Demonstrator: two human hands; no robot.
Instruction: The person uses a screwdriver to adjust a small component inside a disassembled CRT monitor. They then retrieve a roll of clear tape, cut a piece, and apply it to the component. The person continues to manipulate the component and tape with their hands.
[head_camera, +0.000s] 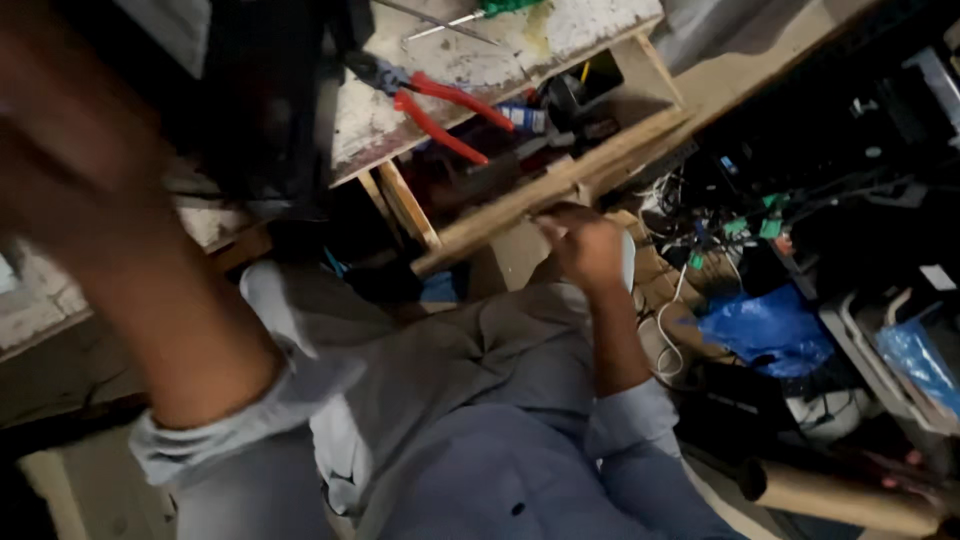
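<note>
- Wood: a long pale wooden strip (560, 185) runs slantwise along the front edge of the table (480, 60), below the red-handled pliers (440, 105).
- The right hand (585, 245) is clenched just under the strip, seemingly gripping its lower edge.
- The left hand (70, 150) is raised and blurred; its grip cannot be told.
- The strip looks stiff, light and rough, best held mid-length.

Dim, tilted — heavy motion blur
</note>
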